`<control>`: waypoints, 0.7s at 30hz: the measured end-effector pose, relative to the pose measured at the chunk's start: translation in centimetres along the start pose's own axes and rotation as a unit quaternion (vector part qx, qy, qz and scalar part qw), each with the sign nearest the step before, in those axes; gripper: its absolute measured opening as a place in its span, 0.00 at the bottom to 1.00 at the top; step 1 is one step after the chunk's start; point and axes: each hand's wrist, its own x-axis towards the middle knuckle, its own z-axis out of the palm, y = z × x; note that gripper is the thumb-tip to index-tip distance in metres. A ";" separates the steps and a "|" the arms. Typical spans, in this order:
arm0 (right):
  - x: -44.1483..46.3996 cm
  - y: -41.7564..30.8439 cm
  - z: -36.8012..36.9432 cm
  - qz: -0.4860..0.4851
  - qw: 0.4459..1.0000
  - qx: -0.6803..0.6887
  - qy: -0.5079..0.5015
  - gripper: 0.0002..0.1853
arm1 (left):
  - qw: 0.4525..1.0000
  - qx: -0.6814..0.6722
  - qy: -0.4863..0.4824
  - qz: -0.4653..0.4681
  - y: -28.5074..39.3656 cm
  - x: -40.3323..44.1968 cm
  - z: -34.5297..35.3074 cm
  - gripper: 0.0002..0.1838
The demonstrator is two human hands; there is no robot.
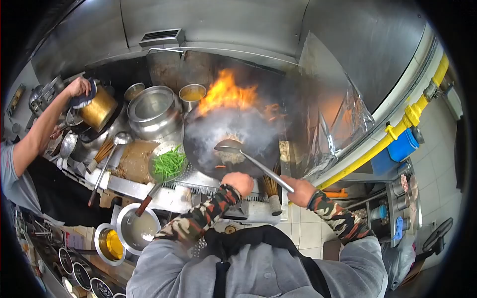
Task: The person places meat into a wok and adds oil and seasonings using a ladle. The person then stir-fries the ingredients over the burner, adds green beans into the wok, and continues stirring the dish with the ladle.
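Grips the ladle (pixel 268 172) in the right hand (pixel 301 191), its bowl inside the smoky wok (pixel 194 151).
Angles the handle down and leftward from a closed right fist outside the wok's near right edge; rests the left hand (pixel 238 184) back-up at the near rim, fingers hidden, cannot tell how closed or on what. Faces flames (pixel 226 92) at the far rim, green vegetables (pixel 169 163) close by on the left, a bamboo brush (pixel 271 191) between both hands.
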 end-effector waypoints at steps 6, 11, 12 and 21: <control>-2.2 0.5 -2.7 -0.127 0.990 -0.063 -0.005 0.32 | 1.000 0.003 0.018 -0.008 -1.4 0.0 -0.2 0.22; 5.3 -1.0 0.5 0.066 0.984 -0.162 -0.045 0.33 | 0.998 0.016 0.050 -0.020 -3.7 1.8 4.6 0.21; 7.1 -0.3 1.6 0.062 0.984 -0.166 -0.029 0.33 | 0.997 0.025 0.061 -0.032 -4.4 2.5 7.5 0.21; 3.0 -1.8 -3.0 0.017 0.990 -0.137 -0.038 0.32 | 0.996 0.063 0.057 -0.031 -3.6 2.5 3.5 0.22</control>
